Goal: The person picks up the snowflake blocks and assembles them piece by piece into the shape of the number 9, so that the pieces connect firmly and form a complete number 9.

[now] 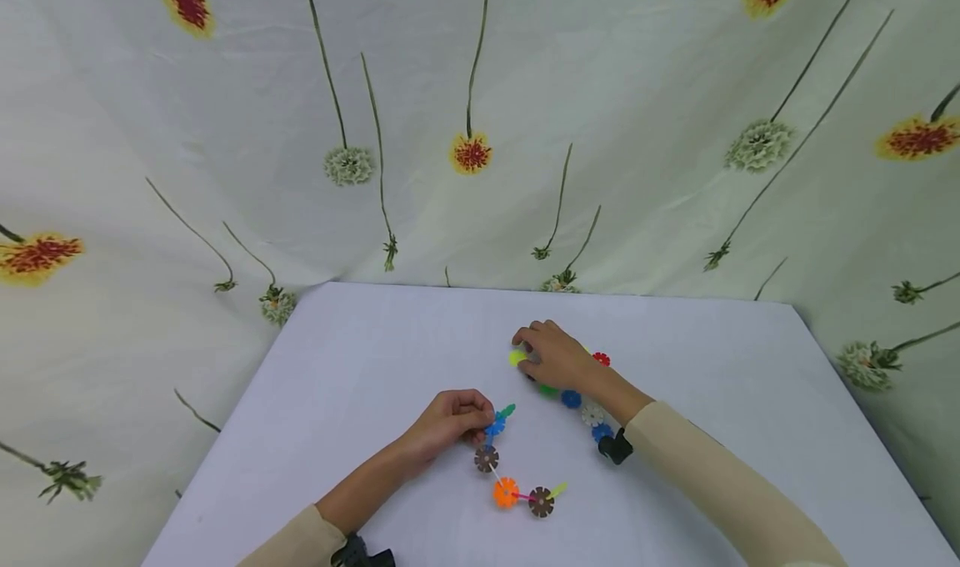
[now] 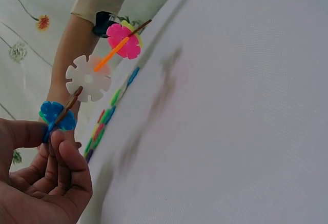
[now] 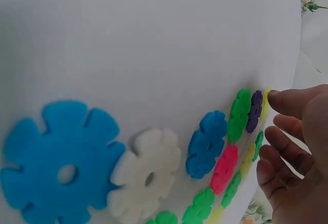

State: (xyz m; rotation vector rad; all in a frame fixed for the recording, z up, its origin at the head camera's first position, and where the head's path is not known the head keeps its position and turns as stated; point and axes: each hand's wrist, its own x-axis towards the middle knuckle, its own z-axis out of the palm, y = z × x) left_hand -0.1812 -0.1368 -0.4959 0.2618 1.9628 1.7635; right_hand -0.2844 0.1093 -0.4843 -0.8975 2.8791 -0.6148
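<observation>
My left hand (image 1: 453, 421) pinches a blue flower-shaped disc (image 2: 57, 115) between thumb and fingers, at one end of a chain of interlocked plastic discs. Along that chain come a brown disc (image 1: 486, 459), an orange disc (image 1: 506, 493) and another brown one (image 1: 542, 502), with other discs slotted crosswise between them. A white disc (image 2: 88, 78) and a pink disc (image 2: 124, 40) of the chain face the left wrist camera. Farther back, my right hand (image 1: 555, 357) reaches over loose discs, fingers bent and spread. Its thumb tip is right at a yellow disc (image 3: 265, 103).
Loose flower discs lie in rows under and beside the right forearm, among them a blue disc (image 3: 64, 162), a white disc (image 3: 146, 175) and a red disc (image 1: 601, 358). The white table (image 1: 405, 333) ends at a flower-printed cloth (image 1: 450, 217) behind.
</observation>
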